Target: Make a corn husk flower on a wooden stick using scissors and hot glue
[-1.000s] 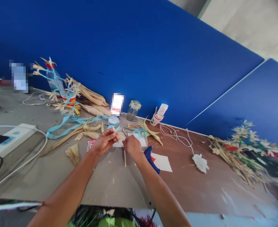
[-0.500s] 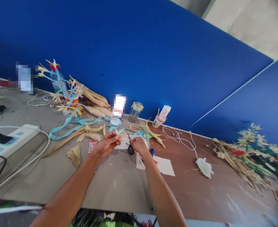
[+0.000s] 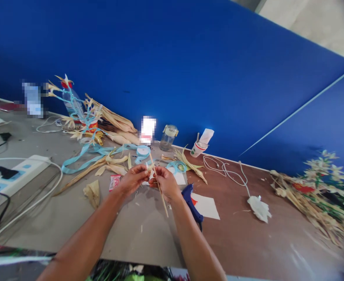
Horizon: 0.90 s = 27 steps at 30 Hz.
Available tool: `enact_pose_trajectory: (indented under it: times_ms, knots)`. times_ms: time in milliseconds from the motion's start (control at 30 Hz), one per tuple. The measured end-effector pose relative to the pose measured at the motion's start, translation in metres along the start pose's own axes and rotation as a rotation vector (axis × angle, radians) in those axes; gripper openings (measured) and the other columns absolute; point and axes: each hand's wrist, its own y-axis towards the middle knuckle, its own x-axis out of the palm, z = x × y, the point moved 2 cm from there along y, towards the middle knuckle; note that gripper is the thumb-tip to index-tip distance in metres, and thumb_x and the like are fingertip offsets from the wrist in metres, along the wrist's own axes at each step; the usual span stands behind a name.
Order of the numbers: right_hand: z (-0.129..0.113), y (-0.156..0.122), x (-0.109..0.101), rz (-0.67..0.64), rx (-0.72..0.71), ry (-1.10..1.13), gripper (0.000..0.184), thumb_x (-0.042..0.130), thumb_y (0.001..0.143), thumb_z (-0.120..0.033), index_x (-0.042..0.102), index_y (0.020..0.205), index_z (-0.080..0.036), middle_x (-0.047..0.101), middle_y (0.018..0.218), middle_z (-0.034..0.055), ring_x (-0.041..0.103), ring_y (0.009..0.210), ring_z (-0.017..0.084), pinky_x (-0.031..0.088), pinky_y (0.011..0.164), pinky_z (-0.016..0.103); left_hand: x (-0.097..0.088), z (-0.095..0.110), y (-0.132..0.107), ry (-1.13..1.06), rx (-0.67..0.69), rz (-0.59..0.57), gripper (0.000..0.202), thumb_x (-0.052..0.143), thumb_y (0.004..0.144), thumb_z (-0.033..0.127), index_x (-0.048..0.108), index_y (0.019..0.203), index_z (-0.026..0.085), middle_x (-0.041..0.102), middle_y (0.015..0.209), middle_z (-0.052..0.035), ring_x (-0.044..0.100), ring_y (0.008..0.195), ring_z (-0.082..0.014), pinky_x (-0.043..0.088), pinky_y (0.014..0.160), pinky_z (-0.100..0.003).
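My left hand is closed, pinching a small pale piece of corn husk with its fingertips. Close against it, my right hand has its fingers wrapped around a thin wooden stick, which slants down toward me. The fingers of both hands nearly meet and hide part of the husk. A roll of light-blue ribbon lies just beyond them. By my right forearm rests a dark blue glue gun, next to a white sheet of paper.
Dried corn husks and a ribbon-wrapped branch of husk flowers stand at the back left. Nearby are a power strip, a glass jar, a cup, a white cable and bundled flowers.
My right hand has moved left to meet my left hand, with the wooden stick now crossing in front of it. Black-handled scissors by the right hand are out of sight; the glue gun is more exposed.
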Motion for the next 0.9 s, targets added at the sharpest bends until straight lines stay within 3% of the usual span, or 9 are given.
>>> enact_pose_trajectory:
  times_ms: [133,267,433,500,667,767,900]
  knots:
    - [0.005,0.001,-0.007,-0.021,0.004,-0.165,0.013,0.048,0.071,-0.024,0.054,0.080,-0.017,0.050,0.059,-0.0057,0.038,0.038,0.005,0.028,0.038,0.018,-0.001,0.000,0.001,0.072,0.007,0.010,0.026,0.082,0.058,0.026,0.063,0.070,0.014,0.061,0.065,0.0002,0.054,0.057,-0.0085,0.040,0.057,-0.021]
    - [0.005,0.000,-0.018,0.010,-0.102,-0.416,0.024,0.047,0.080,-0.035,0.061,0.076,-0.015,0.050,0.056,-0.0033,0.041,0.042,0.007,0.031,0.042,0.020,-0.004,0.000,0.002,0.222,0.046,-0.010,0.022,0.078,0.063,0.028,0.064,0.071,0.014,0.058,0.062,0.0008,0.051,0.056,-0.0087,0.037,0.056,-0.022]
    - [-0.001,-0.006,-0.020,0.074,-0.127,-0.448,0.034,0.043,0.081,-0.023,0.063,0.107,-0.016,0.060,0.071,0.0013,0.055,0.053,0.011,0.044,0.053,0.022,-0.006,-0.002,0.002,0.340,0.063,-0.028,0.019,0.075,0.068,0.030,0.064,0.071,0.015,0.055,0.063,0.0011,0.048,0.058,-0.0094,0.037,0.058,-0.022]
    - [-0.004,-0.008,-0.019,0.075,-0.138,-0.501,0.037,0.042,0.080,-0.019,0.063,0.110,-0.016,0.062,0.075,0.0028,0.057,0.057,0.011,0.045,0.055,0.023,-0.006,-0.002,0.002,0.351,0.061,-0.036,0.019,0.074,0.068,0.031,0.065,0.072,0.015,0.055,0.064,0.0007,0.048,0.059,-0.0098,0.037,0.059,-0.022]
    - [-0.006,-0.008,-0.020,0.021,-0.211,-0.672,0.028,0.043,0.083,-0.028,0.068,0.081,-0.015,0.059,0.063,0.0019,0.051,0.057,0.012,0.038,0.054,0.022,-0.005,-0.002,0.002,0.363,0.060,-0.049,0.017,0.074,0.068,0.030,0.066,0.071,0.015,0.056,0.067,0.0000,0.047,0.059,-0.0095,0.036,0.057,-0.022]
    - [-0.006,-0.008,-0.021,0.017,-0.199,-0.701,0.037,0.042,0.085,-0.038,0.062,0.064,-0.015,0.051,0.052,0.0001,0.046,0.053,0.012,0.034,0.051,0.022,-0.003,0.000,0.002,0.400,0.066,-0.056,0.016,0.074,0.068,0.030,0.066,0.070,0.015,0.055,0.065,0.0008,0.047,0.058,-0.0093,0.036,0.057,-0.022]
    - [-0.004,-0.008,-0.022,0.024,-0.140,-0.697,0.045,0.040,0.087,-0.045,0.057,0.058,-0.015,0.048,0.048,-0.0007,0.045,0.050,0.011,0.031,0.050,0.022,0.002,0.004,0.000,0.452,0.081,-0.058,0.016,0.073,0.069,0.028,0.065,0.066,0.015,0.054,0.062,0.0011,0.047,0.056,-0.0095,0.036,0.057,-0.022]
